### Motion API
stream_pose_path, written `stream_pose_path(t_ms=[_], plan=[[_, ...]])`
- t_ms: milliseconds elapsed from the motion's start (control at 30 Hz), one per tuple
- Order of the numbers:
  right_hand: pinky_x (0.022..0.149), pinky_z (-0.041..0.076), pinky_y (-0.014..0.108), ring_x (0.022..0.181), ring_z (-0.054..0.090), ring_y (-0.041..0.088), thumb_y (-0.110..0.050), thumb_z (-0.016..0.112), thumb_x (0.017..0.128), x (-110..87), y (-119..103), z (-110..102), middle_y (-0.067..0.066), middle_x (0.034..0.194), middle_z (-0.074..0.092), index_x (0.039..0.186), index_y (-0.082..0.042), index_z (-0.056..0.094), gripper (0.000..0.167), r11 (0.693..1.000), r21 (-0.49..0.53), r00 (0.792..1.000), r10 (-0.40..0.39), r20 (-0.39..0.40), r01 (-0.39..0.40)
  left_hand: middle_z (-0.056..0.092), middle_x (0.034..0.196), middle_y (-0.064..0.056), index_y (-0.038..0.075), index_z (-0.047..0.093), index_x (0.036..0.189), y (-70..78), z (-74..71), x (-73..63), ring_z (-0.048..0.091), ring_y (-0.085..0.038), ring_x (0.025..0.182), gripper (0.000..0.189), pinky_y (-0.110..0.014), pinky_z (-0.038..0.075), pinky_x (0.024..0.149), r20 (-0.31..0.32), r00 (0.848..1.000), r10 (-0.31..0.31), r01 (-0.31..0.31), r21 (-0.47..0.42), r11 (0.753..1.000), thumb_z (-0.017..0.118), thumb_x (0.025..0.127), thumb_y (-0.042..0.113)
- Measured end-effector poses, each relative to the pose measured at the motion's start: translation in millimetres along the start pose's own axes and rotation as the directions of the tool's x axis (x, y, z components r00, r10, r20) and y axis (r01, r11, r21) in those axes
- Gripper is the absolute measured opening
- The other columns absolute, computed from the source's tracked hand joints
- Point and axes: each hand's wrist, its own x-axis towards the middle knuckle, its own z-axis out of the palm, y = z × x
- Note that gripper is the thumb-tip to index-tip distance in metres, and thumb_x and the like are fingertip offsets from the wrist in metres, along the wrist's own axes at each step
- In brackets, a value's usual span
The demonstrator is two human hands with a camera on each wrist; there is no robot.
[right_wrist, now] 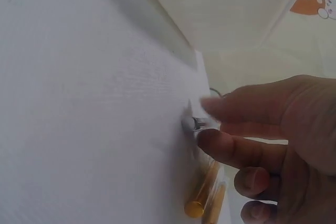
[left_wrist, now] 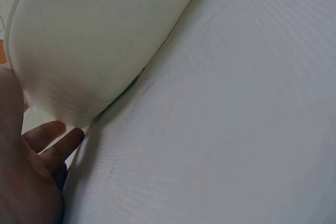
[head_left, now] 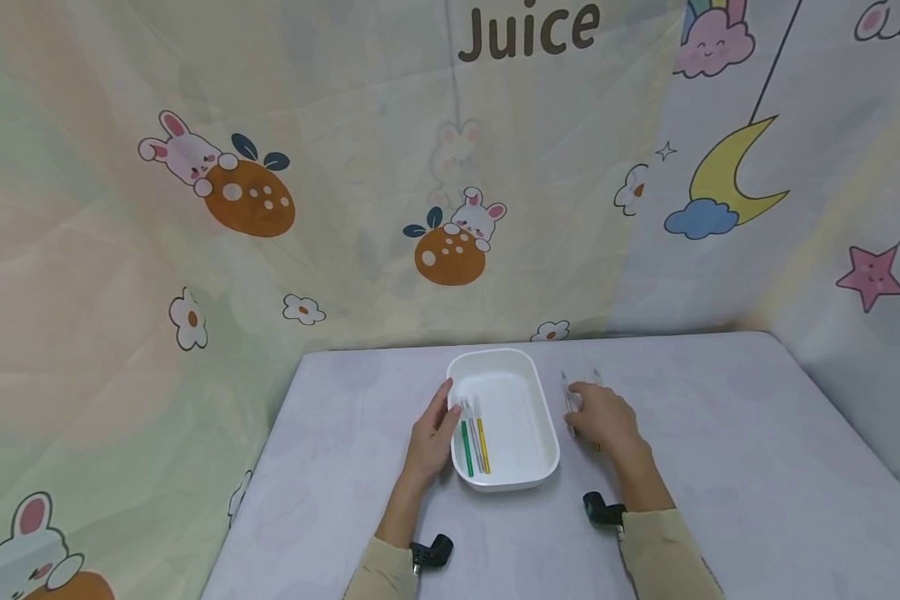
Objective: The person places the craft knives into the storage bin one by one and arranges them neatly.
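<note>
A white tray (head_left: 521, 433) lies on the table, its left rim held by my left hand (head_left: 429, 443) with the thumb over the edge. Against the outer wall, the fingers (left_wrist: 63, 148) are bent in the left wrist view. Along the tray's left side lie slim pens: a green pen (head_left: 467, 450), a grey one, and a yellow pen (head_left: 483, 446). My right hand (head_left: 606, 417) is right of the tray, thumb and index finger apart around a silver-ended pen (right_wrist: 191, 124) on the table. Beside it, two orange-yellow pens (right_wrist: 195, 205) lie under the other fingers.
The table (head_left: 720, 417) is covered with a pale cloth. Behind it hangs a printed curtain (head_left: 360, 208) with rabbits and flowers, close to the back edge. Another curtain (head_left: 825, 350) stands along the right side. Black wrist cameras (head_left: 603, 510) sit at both sleeves.
</note>
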Motion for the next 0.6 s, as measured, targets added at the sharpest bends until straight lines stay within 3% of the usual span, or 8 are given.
stream_pose_path(t_ms=[100, 333, 600], plan=[[0.083, 0.06, 0.056, 0.099, 0.071, 0.036, -0.024, 0.078, 0.092, 1.7, 0, 3, 0.023, 0.118, 0.073, 0.143, -0.002, 0.06, 0.059, 0.999, -0.006, 0.999, -0.033, -0.026, 0.033, 0.041, 0.164, 0.013, 0.043, 0.04, 0.158, 1.0, -0.2, -0.3, 0.045, -0.021, 0.151, 0.053, -0.05, 0.035, 0.125, 0.0, 1.0, 0.001, -0.001, 0.006, 1.0, 0.054, 0.107, 0.044], [0.091, 0.051, 0.061, 0.11, 0.064, 0.042, -0.022, 0.077, 0.093, 6.5, 2, 16, 0.024, 0.122, 0.068, 0.14, -0.009, 0.066, 0.05, 0.98, -0.116, 0.976, -0.178, -0.127, 0.163, 0.042, 0.164, 0.012, 0.042, 0.04, 0.159, 2.7, -0.2, -1.6, 0.045, -0.021, 0.151, 0.054, -0.05, 0.035, 0.125, 0.005, 1.0, 0.002, -0.002, -0.002, 1.0, 0.054, 0.107, 0.044], [0.092, 0.044, 0.06, 0.106, 0.061, 0.037, -0.015, 0.075, 0.094, 7.1, 1, 21, 0.017, 0.109, 0.07, 0.129, -0.005, 0.072, 0.036, 0.982, -0.13, 0.979, -0.151, -0.137, 0.134, 0.042, 0.164, 0.012, 0.044, 0.04, 0.158, 1.3, -0.7, -1.7, 0.044, -0.021, 0.151, 0.053, -0.05, 0.035, 0.125, 0.0, 1.0, 0.007, -0.007, 0.0, 1.0, 0.054, 0.107, 0.045]])
